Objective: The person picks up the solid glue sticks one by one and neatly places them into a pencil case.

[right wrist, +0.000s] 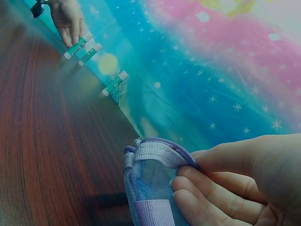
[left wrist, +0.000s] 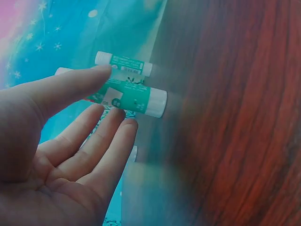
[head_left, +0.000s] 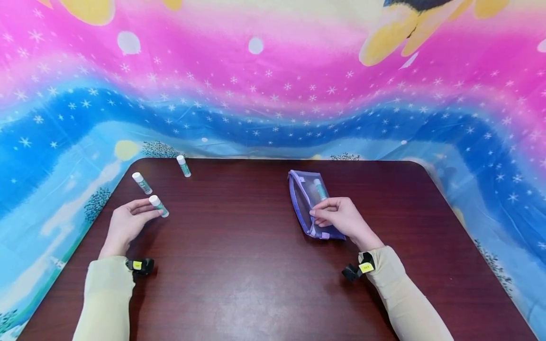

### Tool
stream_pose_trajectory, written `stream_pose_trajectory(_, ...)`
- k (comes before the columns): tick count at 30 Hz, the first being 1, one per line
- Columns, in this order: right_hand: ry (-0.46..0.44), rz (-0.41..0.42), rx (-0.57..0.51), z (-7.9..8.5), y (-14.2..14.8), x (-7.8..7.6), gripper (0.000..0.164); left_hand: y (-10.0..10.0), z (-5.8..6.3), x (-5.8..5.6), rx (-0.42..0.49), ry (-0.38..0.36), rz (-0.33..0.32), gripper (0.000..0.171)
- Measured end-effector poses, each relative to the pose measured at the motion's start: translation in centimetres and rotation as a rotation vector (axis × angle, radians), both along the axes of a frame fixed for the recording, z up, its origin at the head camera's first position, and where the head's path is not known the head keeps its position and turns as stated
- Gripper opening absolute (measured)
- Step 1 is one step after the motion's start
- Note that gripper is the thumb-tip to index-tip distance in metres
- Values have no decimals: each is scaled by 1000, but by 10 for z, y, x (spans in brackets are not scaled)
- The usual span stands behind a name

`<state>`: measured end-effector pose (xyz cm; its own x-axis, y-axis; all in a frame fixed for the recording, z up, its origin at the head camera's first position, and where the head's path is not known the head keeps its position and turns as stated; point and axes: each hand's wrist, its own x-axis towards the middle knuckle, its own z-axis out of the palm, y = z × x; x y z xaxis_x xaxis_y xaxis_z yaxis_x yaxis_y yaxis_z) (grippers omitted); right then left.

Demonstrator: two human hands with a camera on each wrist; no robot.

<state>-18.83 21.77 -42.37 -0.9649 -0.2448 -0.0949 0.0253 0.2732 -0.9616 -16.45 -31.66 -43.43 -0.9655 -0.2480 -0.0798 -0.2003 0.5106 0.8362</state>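
Left grip (head_left: 125,225) pinches a tube, right grip (head_left: 342,218) pinches the pouch rim

Right side: thumb against fingers on the rim of the purple mesh pouch (head_left: 299,208). It sits on the table (head_left: 239,255), zip side toward my left, inner tube (head_left: 319,189) showing through the mesh. I'd draw that rim gently up and away so the mouth gapes; mesh looks floppy, so a slack rim would probably fold over. No tugging, or the contents may roll.

Left side: thumb and fingers pinch the held tube (head_left: 159,206) around mid-body, cap end up, close to upright. Light pressure should do. Best lifted straight up before going sideways: the second tube (head_left: 142,183) stands just behind and could tip. The far tube (head_left: 184,166) stands near the table's back edge, out of the way.

Can't make out:
- Right fingers cover part of the rim and the inner tube's lower end. Right wrist view cuts off the pouch bottom.
- Can't tell how wide the mouth is, or whether the held tube's base touches the table.
- Left wrist view: my thumb hides part of the label; print too blurred to read.
- Only a pale end shows past my fingers there, likely the far tube's.
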Motion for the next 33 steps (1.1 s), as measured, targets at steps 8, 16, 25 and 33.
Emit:
stream_pose_trajectory(8, 2, 2, -4, -2, 0, -1, 25, -2, -4, 1, -14, -4, -40, 64)
stream_pose_trajectory(16, 0, -4, 7, -1, 1, 0, 25, -4, -6, -1, -10, 15, -59, 59)
stream_pose_trajectory(25, -10, -5, 0, 1, 0, 0, 26, -2, -5, -1, -15, 9, -73, 59)
stream_pose_trajectory(33, -13, -5, -7, 2, 0, -1, 26, 4, -4, 0, -61, 34, -111, 60)
